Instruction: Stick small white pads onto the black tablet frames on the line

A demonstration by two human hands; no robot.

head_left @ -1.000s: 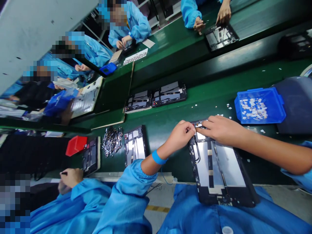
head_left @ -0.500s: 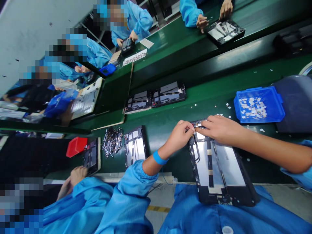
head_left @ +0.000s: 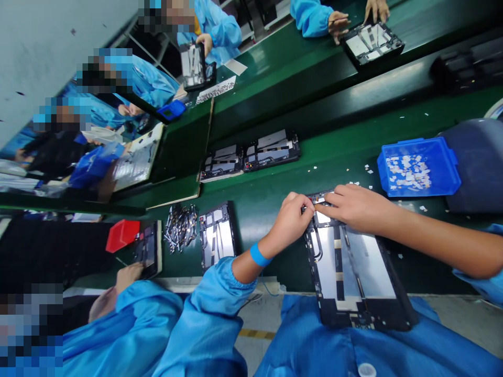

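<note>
An opened tablet chassis with silver plates and black cables lies in front of me, its near end over my lap. My left hand is closed at the chassis's far left corner, fingertips pinching at its edge. My right hand rests on the far end of the chassis, fingers pressing next to the left hand's fingertips. What sits between the fingertips is too small to make out.
A blue tray of small white pieces stands at the right, loose white scraps around it. Another chassis and a heap of metal parts lie to the left; two chassis lie further back. Co-workers in blue coats work left and across.
My hands have stayed at the chassis's far end. A co-worker across has lifted a chassis upright; the co-worker at far right has shifted theirs.
</note>
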